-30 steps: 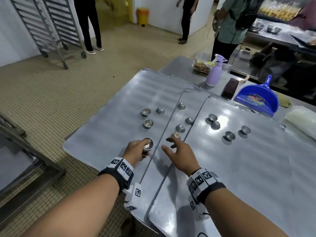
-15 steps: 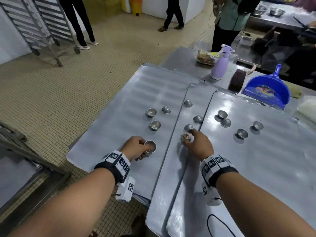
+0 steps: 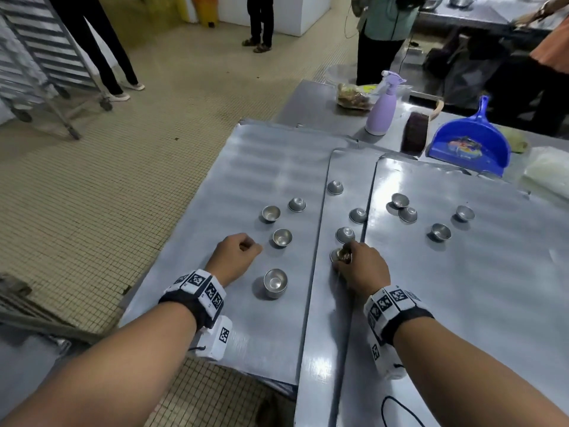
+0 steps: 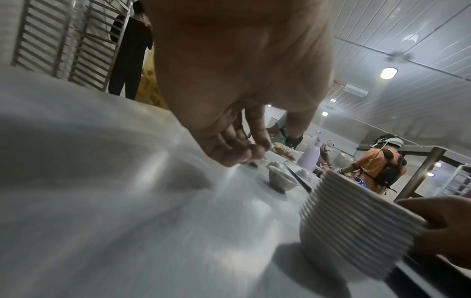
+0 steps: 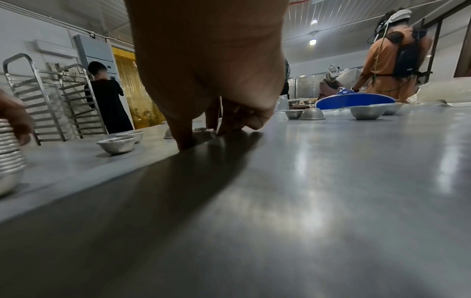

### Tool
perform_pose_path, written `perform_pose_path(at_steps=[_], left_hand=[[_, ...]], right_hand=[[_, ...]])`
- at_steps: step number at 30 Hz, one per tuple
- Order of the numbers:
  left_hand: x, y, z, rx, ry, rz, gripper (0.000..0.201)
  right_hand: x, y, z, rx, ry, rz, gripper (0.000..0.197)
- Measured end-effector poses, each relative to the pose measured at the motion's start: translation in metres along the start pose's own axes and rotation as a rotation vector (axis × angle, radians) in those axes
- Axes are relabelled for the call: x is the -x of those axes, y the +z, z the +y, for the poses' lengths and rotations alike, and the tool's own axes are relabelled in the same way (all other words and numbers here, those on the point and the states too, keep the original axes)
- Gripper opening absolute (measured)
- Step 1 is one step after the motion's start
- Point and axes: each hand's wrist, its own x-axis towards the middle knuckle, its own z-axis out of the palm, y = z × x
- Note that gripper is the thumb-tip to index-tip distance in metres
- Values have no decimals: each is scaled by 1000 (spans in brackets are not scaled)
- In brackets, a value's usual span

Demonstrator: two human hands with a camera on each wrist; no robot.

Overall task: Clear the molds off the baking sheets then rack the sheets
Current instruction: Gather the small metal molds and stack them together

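Observation:
Three overlapping metal baking sheets lie in front of me: left (image 3: 246,180), middle (image 3: 348,167) and right (image 3: 492,288). Small metal molds are scattered over all three. A stack of nested molds (image 3: 275,283) (image 4: 356,221) stands alone on the left sheet. My left hand (image 3: 240,251) (image 4: 244,155) hovers just beyond that stack with curled, empty fingers, close to a single mold (image 3: 281,237). On the middle sheet my right hand (image 3: 354,263) (image 5: 203,129) grips one mold (image 3: 340,255) from above, its fingers down around it. Another mold (image 3: 345,234) sits just past it.
A lilac spray bottle (image 3: 381,109), a dark brush (image 3: 415,132) and a blue dustpan (image 3: 471,146) stand behind the sheets. A wheeled sheet rack (image 3: 46,50) is far left across the tiled floor. Several people stand around; one is at the table's far end (image 3: 385,35).
My left hand has let go of the mold stack, which now stands on the left sheet, and has moved forward. My right hand has reached the mold on the middle sheet and closed on it.

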Motion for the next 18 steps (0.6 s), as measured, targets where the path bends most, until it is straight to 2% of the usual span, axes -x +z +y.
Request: perform_pose_path(at_steps=[2, 5, 8, 14, 18], left_hand=[[-13, -3, 5, -73, 36, -4, 16], [-28, 4, 17, -197, 82, -52, 34], [-39, 16, 30, -292, 114, -78, 40], [-56, 31, 35, -441, 94, -133, 10], [-56, 30, 37, -314, 86, -89, 10]], right_hand=[[3, -1, -5, -26, 27, 17, 32], [8, 0, -10, -93, 31, 14, 38], [13, 3, -15, -143, 16, 2, 51], [26, 5, -17, -233, 27, 82, 37], [28, 6, -17, -197, 19, 80, 30]])
